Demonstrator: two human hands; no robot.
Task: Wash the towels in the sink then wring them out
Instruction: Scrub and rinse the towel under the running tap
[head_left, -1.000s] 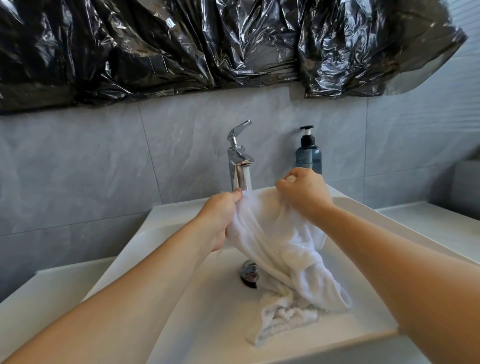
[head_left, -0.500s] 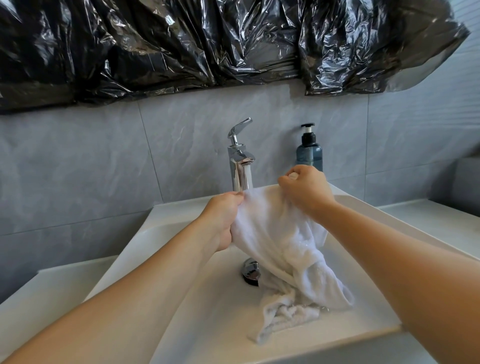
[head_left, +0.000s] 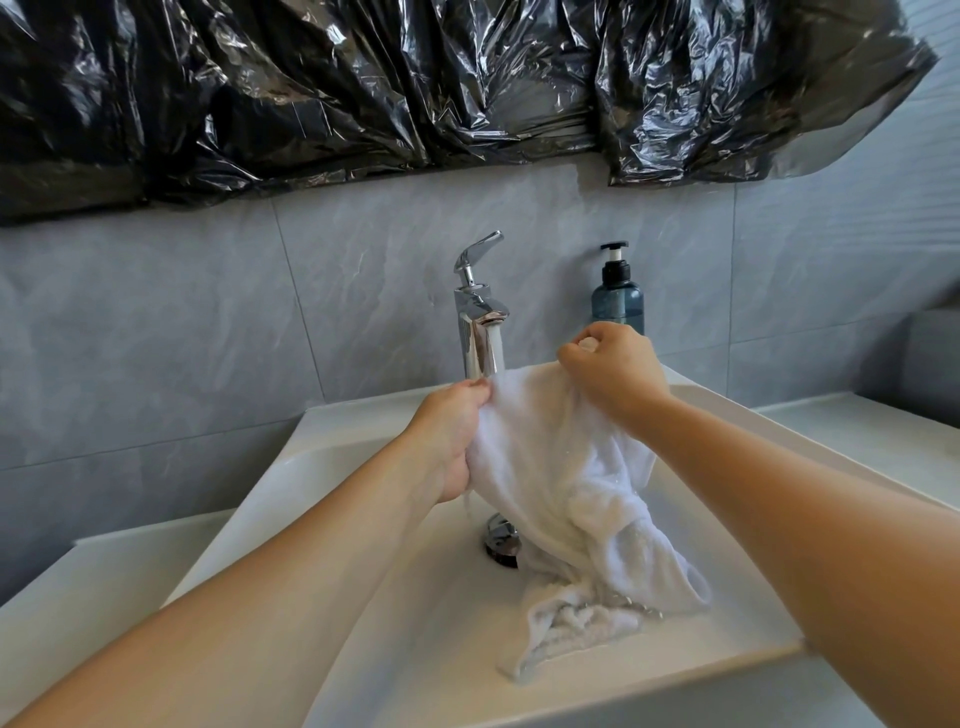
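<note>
Gripping white towel (head_left: 561, 467) top edge: left hand (head_left: 452, 436), right hand (head_left: 615, 371); lower end, seemingly wet, bunched in sink (head_left: 332, 467).

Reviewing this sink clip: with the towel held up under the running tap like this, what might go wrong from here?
1. The towel hangs over the drain; it might block it while the faucet runs, so the sink could fill.
2. The left hand and right hand hold the towel high under the stream, so water may splash past the rim.
3. The soap bottle stands right behind the right hand and might get knocked.
</note>
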